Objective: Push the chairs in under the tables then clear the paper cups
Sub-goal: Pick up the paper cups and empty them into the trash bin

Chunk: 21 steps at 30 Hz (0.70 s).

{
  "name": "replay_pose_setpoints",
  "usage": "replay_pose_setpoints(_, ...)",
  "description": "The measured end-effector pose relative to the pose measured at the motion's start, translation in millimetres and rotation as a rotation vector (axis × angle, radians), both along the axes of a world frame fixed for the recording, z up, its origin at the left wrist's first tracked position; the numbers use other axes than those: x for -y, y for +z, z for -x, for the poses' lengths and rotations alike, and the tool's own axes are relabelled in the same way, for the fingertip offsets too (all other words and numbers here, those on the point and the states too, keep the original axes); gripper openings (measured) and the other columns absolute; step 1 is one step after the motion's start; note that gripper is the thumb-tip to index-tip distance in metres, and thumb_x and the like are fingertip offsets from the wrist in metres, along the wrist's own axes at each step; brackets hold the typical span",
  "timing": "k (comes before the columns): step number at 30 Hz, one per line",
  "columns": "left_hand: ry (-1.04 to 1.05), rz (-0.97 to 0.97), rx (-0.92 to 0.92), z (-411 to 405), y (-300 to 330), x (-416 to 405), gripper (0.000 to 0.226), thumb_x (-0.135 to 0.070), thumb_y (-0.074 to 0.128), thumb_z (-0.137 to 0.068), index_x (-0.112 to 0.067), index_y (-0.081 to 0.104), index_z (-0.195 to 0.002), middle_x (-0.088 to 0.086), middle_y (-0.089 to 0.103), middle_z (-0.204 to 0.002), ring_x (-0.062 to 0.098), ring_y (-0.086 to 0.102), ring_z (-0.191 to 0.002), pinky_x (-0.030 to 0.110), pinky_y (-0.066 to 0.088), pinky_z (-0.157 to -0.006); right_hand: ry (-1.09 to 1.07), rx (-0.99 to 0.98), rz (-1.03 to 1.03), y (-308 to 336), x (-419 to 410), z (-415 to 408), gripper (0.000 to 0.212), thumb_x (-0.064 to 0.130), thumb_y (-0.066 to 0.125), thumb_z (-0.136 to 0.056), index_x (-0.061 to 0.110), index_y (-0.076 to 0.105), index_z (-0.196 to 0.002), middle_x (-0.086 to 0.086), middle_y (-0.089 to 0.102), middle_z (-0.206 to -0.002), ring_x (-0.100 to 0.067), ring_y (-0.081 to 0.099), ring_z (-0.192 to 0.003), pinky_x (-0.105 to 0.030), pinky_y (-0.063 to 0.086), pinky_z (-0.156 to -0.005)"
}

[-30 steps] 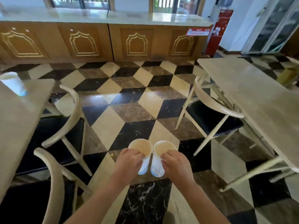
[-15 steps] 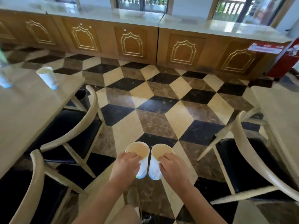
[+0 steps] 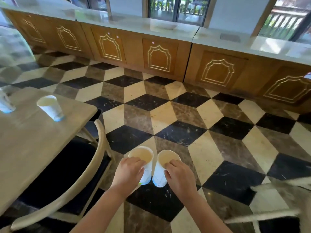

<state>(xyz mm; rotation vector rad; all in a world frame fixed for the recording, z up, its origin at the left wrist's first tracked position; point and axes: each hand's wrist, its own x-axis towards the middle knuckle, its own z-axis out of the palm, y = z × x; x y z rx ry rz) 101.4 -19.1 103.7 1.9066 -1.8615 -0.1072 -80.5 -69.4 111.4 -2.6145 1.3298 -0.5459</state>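
Observation:
My left hand (image 3: 128,174) grips a white paper cup (image 3: 143,157) by its rim, and my right hand (image 3: 180,176) grips a second white paper cup (image 3: 165,159) the same way. Both cups hang side by side above the checkered floor, mouths up and nearly touching. On the wooden table (image 3: 33,143) at the left stands another paper cup (image 3: 50,107), with a further cup (image 3: 5,104) at the frame's left edge. A pale wooden chair (image 3: 80,175) with a black seat sits tucked partly under that table, just left of my left hand.
A long wooden cabinet (image 3: 159,54) with a pale countertop runs along the far wall under the windows. A blurred chair back (image 3: 277,214) shows at the lower right. Checkered marble floor (image 3: 193,125) spreads between the table and the cabinet.
The view has swung left: the right table and chair slid out of frame, and the left table with its cups has come closer. Both hands keep holding their cups in the same pose.

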Motion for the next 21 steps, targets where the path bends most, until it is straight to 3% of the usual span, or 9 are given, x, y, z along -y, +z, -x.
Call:
replay_pose_setpoints(6, 0.099, -0.022, 0.001, -42, -9, 88, 0.029, 0.005, 0.083, -0.053, -0.010, 0.073, -0.075, 0.005, 0.071, -0.065, 0.026, 0.065, -0.054, 0.035, 0.055, -0.060, 0.138, -0.020, -0.031, -8, 117, -48, 0.016, 0.000, 0.083, -0.061, 0.006, 0.069, -0.068, -0.007, 0.068, -0.065, -0.023, 0.061, -0.056, -0.035, 0.055, -0.044)
replay_pose_setpoints(15, 0.488, -0.039, -0.015, -91, -12, 227, 0.031, 0.005, 0.087, -0.045, -0.012, 0.071, -0.066, 0.003, 0.070, -0.059, 0.025, 0.062, -0.047, 0.028, 0.054, -0.055, 0.443, -0.004, -0.044, -10, 314, -127, 0.008, 0.005, 0.074, -0.074, 0.007, 0.067, -0.072, -0.005, 0.065, -0.069, -0.022, 0.060, -0.062, -0.037, 0.054, -0.050)
replay_pose_setpoints(18, 0.577, -0.059, -0.031, -106, -12, 267, 0.029, 0.003, 0.087, -0.048, -0.012, 0.071, -0.067, 0.003, 0.070, -0.061, 0.024, 0.064, -0.052, 0.029, 0.055, -0.059, 0.562, -0.037, -0.046, -5, 369, -155, 0.005, 0.007, 0.072, -0.077, 0.009, 0.068, -0.076, -0.004, 0.065, -0.070, -0.022, 0.059, -0.061, -0.035, 0.053, -0.050)
replay_pose_setpoints(21, 0.690, -0.074, -0.078, -130, -18, 299, 0.018, 0.000, 0.078, -0.066, -0.010, 0.072, -0.080, 0.009, 0.074, -0.077, 0.033, 0.066, -0.068, 0.039, 0.054, -0.070, 0.627, -0.087, -0.057, -12, 414, -190, 0.007, 0.011, 0.060, -0.086, 0.008, 0.067, -0.085, -0.006, 0.065, -0.081, -0.025, 0.060, -0.072, -0.038, 0.052, -0.058)
